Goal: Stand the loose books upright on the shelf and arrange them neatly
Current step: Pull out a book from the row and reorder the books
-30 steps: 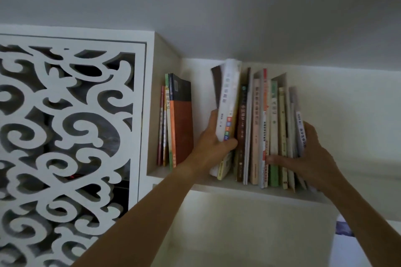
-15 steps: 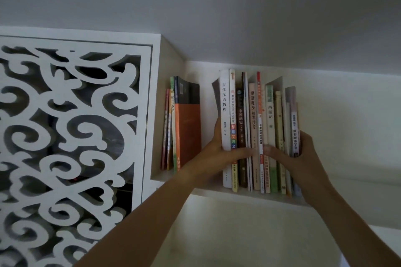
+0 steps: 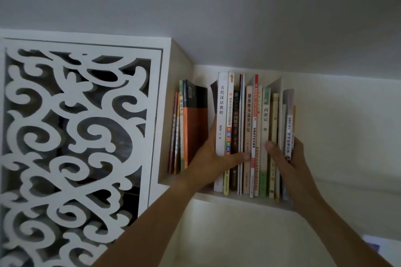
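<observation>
White shelf (image 3: 243,198) carries two upright book groups (image 3: 249,136), (image 3: 186,128), gap between

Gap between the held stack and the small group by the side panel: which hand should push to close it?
Right hand, as a judgement: it grips the stack's far end, so it can push leftward toward the small group. The left hand sits in the gap, blocking.

Dim, flat light is falling throughout; edges are bowing from the wide lens, and detail is perhaps softening slightly.

Home interior, prob. living rm/study: wall shelf (image 3: 243,198) w/ books (image 3: 249,136), white carved lattice panel (image 3: 76,136).
</observation>
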The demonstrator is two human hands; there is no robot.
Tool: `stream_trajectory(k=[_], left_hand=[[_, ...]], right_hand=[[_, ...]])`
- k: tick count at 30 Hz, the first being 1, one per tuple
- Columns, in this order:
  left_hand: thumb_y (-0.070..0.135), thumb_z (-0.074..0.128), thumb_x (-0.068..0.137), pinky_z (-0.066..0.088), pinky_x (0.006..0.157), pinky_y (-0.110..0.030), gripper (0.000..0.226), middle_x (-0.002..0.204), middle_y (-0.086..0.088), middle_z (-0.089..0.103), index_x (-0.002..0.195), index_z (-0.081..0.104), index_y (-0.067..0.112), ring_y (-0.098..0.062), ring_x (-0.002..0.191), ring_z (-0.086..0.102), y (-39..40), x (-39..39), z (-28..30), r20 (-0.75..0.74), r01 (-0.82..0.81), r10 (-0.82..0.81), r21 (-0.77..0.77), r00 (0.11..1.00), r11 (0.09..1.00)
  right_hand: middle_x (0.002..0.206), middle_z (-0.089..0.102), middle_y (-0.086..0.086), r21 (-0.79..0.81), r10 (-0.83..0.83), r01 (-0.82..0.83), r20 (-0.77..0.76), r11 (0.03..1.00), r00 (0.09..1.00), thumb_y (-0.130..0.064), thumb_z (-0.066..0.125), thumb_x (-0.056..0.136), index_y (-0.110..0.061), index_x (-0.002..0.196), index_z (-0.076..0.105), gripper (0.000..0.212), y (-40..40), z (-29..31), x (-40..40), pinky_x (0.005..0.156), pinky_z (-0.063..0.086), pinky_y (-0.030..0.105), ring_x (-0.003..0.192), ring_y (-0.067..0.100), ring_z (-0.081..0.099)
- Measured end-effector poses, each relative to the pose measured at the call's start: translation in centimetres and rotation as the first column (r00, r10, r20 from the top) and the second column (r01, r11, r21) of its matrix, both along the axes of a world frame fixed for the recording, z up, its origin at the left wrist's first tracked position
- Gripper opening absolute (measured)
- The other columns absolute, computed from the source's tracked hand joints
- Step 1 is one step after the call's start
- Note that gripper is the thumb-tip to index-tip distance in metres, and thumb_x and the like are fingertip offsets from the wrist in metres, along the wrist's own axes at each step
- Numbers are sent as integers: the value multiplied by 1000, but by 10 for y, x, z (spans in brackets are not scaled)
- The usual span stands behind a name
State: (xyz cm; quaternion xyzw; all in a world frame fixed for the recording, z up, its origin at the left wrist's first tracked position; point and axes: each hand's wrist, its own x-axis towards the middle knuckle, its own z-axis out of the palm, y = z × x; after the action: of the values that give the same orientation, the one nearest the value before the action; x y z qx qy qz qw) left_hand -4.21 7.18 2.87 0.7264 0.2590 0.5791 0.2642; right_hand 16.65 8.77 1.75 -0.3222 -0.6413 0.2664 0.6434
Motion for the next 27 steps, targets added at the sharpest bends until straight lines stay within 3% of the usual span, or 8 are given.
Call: stream_trajectory(k=[2,5,8,13,18,21,24,27], left_hand=[[12,78,91,59,99,-37,81,137,6,65,155,32,30,-11,127,64,-5,7,-7,50,-90,86,81,995,993],[13,77,92,60,95,-32,87,137,11,63,159,23,30,-9,125,65,-10,18,-19,115,-201,182,182,976,963],[16,75,94,61,94,-37,91,138,11,62,160,16,35,-10,124,66,-8,14,-16,67,-208,199,192,978,959],[12,66,100,58,101,-36,84,147,5,56,162,10,26,-12,133,59,-2,-12,-10,-44,-191,210,264,977,945],[28,59,104,58,101,-42,68,144,8,56,158,18,25,-8,131,59,-3,-9,-21,5,-271,280,262,960,926],[33,45,109,57,102,-43,54,142,6,57,158,23,24,-12,131,60,-6,-8,-23,70,-284,275,260,959,923],[30,41,111,58,102,-41,51,142,7,56,158,25,22,-9,131,59,-7,-7,-23,90,-322,309,242,947,915],[26,44,110,57,103,-42,54,146,3,55,159,23,20,-12,134,58,-5,-8,-22,86,-325,314,245,946,913]], right_hand=[[121,65,-20,-30,-37,38,35,999,999,-64,66,83,-62,131,39,55,-3,0,-2,76,60,24,99,0,71],[112,64,-20,-53,-127,132,89,990,988,-78,63,80,-51,149,30,81,-4,-3,-4,91,58,42,97,12,70],[110,62,-12,-78,-194,200,70,977,978,-78,56,80,-45,150,30,81,-9,-1,-8,98,52,43,94,19,65],[120,63,-23,-74,-157,156,1,985,988,-91,56,72,-52,144,34,85,-6,-3,-17,97,55,41,102,6,66],[118,62,-32,37,-135,132,92,990,987,-68,62,85,-40,154,28,81,-2,-9,-16,88,57,27,101,-12,66],[149,48,-7,106,-272,265,58,958,960,-77,59,84,-36,160,12,97,-6,-14,-24,111,46,41,134,10,51],[156,33,8,398,-491,434,48,808,870,-64,59,88,-19,160,20,93,-17,-14,-39,112,30,13,143,20,33],[164,14,15,424,-581,483,136,766,802,-76,58,81,-22,161,11,107,-18,-13,-57,112,41,44,148,36,24]])
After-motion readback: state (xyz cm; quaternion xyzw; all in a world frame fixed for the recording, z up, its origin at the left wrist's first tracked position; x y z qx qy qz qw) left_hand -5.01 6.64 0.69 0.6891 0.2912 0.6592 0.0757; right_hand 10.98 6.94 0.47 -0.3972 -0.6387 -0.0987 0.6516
